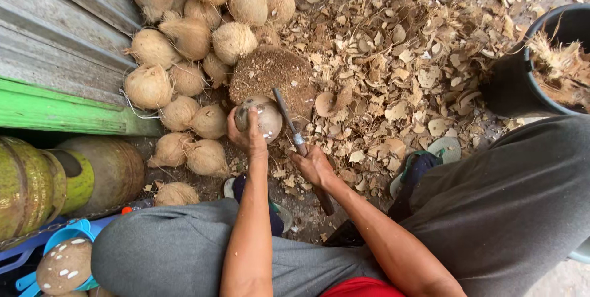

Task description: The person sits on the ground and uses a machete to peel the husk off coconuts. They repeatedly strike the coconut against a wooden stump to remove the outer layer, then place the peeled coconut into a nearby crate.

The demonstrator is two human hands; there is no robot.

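My left hand (247, 134) grips a partly peeled coconut (263, 117), brown with pale scraped patches, held against a round wooden chopping block (270, 73). My right hand (313, 165) holds a long knife (289, 122) by its dark handle. The blade points up and away and lies beside the coconut's right side, over the block. Both forearms reach forward between my knees in grey trousers.
A pile of husked coconuts (190, 39) lies at the left of the block, against a grey and green wooden wall (55, 82). Shell chips (405, 70) cover the ground. A black tub (541, 63) holds husk fibre at right. Green gas cylinders (55, 180) stand at left.
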